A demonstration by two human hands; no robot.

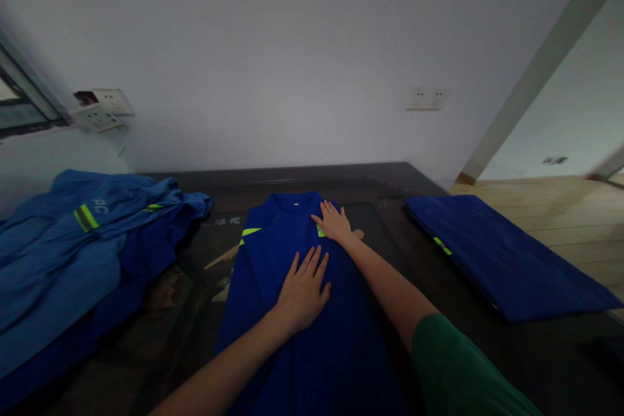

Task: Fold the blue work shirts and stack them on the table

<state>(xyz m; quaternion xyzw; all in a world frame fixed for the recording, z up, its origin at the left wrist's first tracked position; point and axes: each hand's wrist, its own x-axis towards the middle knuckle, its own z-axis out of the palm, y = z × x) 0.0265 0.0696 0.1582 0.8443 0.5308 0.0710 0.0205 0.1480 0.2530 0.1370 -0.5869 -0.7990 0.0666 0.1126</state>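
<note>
A dark blue work jacket [273, 253] with yellow-green reflective strips lies on the dark table, its collar toward the wall and its sides folded inward. My left hand [303, 289] rests flat on the middle of it, fingers outstretched. Farther up, near the right shoulder and a reflective strip, my right hand [333, 221] lies on the cloth with fingers extended. Neither hand grips anything. The lower end of the jacket runs out of the bottom of the picture.
Crumpled blue garments [97, 227], lighter on top, pile up at the left. A folded dark blue garment [507, 253] lies at the table's right edge. The dark table [292, 175] meets a white wall with sockets [428, 99]. Wooden floor [556, 208] shows beyond.
</note>
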